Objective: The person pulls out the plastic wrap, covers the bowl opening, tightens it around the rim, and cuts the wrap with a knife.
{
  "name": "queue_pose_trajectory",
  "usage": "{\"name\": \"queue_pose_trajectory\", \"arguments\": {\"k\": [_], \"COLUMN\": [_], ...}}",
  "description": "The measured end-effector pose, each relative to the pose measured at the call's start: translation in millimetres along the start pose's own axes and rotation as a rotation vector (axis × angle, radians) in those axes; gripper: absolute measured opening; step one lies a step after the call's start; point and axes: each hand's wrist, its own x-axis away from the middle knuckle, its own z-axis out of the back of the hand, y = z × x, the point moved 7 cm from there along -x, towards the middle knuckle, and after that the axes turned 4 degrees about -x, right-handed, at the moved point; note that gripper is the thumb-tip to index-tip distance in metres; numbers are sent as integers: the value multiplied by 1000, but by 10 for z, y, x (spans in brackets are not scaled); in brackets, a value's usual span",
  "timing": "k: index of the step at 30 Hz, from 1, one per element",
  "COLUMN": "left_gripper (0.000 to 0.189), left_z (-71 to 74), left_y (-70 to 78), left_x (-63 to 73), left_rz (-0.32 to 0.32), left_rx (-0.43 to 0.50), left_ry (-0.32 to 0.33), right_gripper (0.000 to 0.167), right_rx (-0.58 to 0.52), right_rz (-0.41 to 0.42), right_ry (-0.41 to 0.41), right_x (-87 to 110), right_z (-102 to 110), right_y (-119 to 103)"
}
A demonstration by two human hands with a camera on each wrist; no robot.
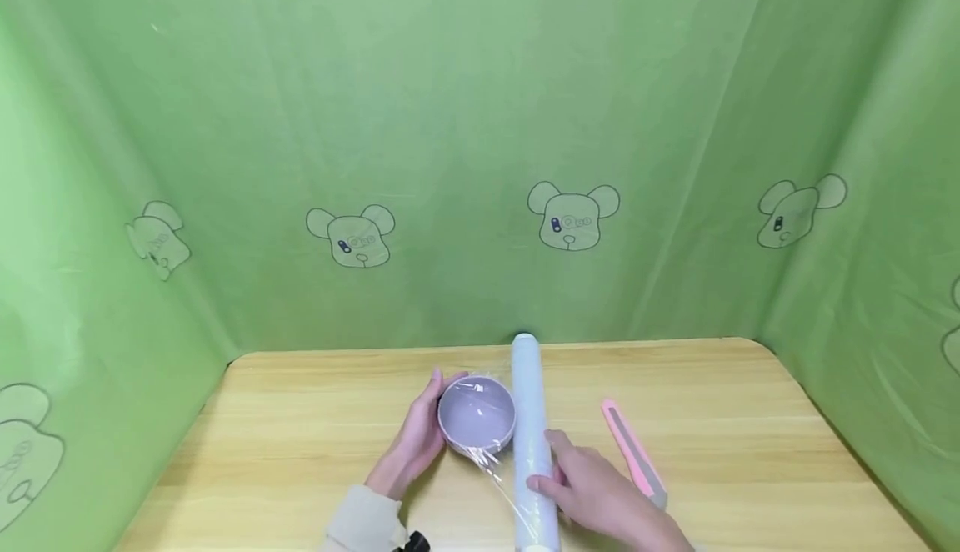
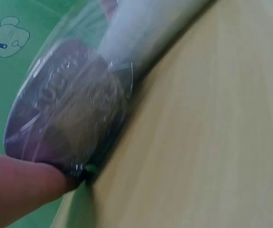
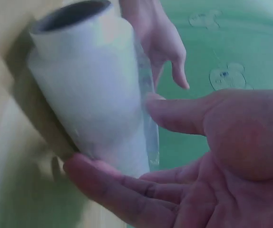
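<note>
A purple bowl point(image 1: 477, 413) has clear cling film stretched over its mouth, with gathered film trailing from its near side toward the roll. My left hand point(image 1: 424, 427) holds the bowl from its left side; in the left wrist view the thumb point(image 2: 27, 185) lies against the bowl point(image 2: 65, 104). Just right of the bowl, a long roll of cling film point(image 1: 529, 419) lies lengthwise on the table. With thumb and fingers on opposite sides, my right hand point(image 1: 592, 485) grips the roll's nearer half. The right wrist view shows the roll's hollow core end point(image 3: 72, 16).
A pink and grey utility knife point(image 1: 633, 452) lies on the wooden table point(image 1: 750, 435), right of the roll. Green sheeting point(image 1: 465, 118) with bear-head prints hangs behind and at both sides. A small black object point(image 1: 415, 542) is near the left sleeve.
</note>
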Motion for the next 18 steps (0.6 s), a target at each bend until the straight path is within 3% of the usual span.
{"name": "queue_pose_trajectory", "arguments": {"k": [4, 8, 14, 18], "left_gripper": [69, 71, 96, 120], "left_z": [20, 56, 132, 132], "left_y": [32, 26, 14, 34], "left_x": [-10, 17, 71, 96], "left_rz": [-4, 3, -10, -42], "left_rx": [-67, -137, -276, -291], "left_ry": [-79, -131, -178, -240], "right_gripper": [55, 48, 57, 59], "right_rx": [-46, -135, -176, -202], "right_rz": [-3, -42, -153, -202], "right_ry": [54, 77, 99, 106], "right_x": [-131, -291, -482, -568], "right_z": [99, 160, 196, 202], "right_y": [45, 125, 242, 293]}}
